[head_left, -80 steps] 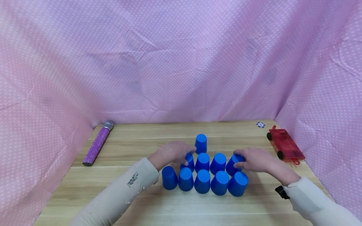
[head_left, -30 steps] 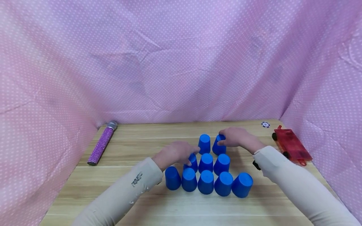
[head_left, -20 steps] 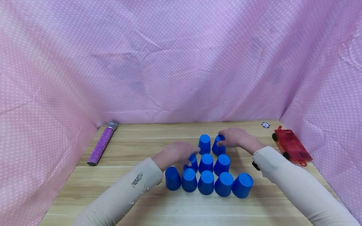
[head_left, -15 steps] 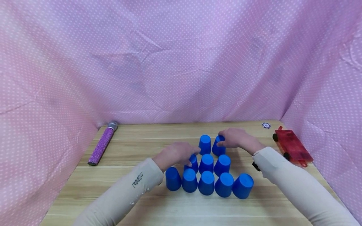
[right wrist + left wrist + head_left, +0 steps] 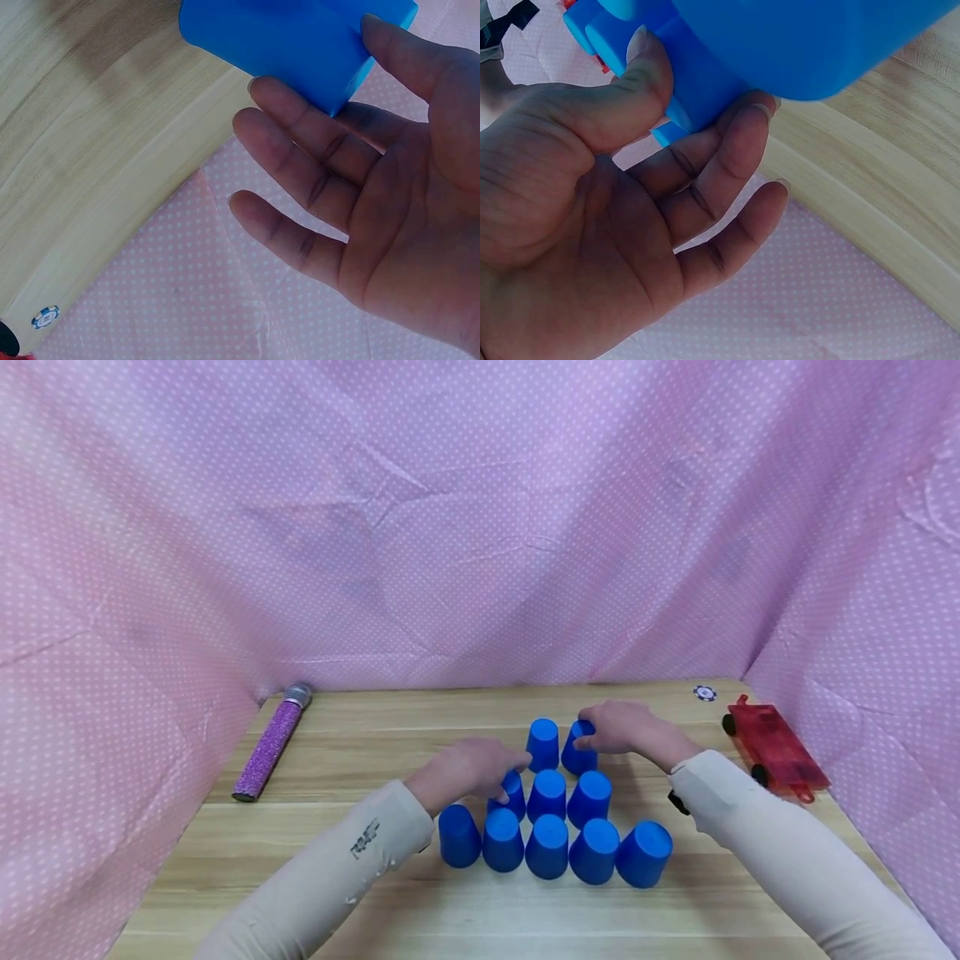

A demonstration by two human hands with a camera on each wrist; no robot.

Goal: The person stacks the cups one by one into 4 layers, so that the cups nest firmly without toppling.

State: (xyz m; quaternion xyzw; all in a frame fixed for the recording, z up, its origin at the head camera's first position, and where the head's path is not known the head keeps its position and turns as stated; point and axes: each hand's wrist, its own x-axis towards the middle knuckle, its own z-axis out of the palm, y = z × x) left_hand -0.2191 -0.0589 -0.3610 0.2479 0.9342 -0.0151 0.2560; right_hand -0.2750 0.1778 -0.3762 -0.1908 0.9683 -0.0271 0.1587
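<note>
The left hand pinches a middle-row blue cup and the right hand a back-row blue cup, both upside down on the counter, so a sideways drag by either could topple the neighbouring cups between them.

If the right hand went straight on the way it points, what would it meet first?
Likely the other far-row cup. The right hand pinches its neighbour, the held cup, which would probably bump it first; the gap looks narrow, though depth is unclear.
</note>
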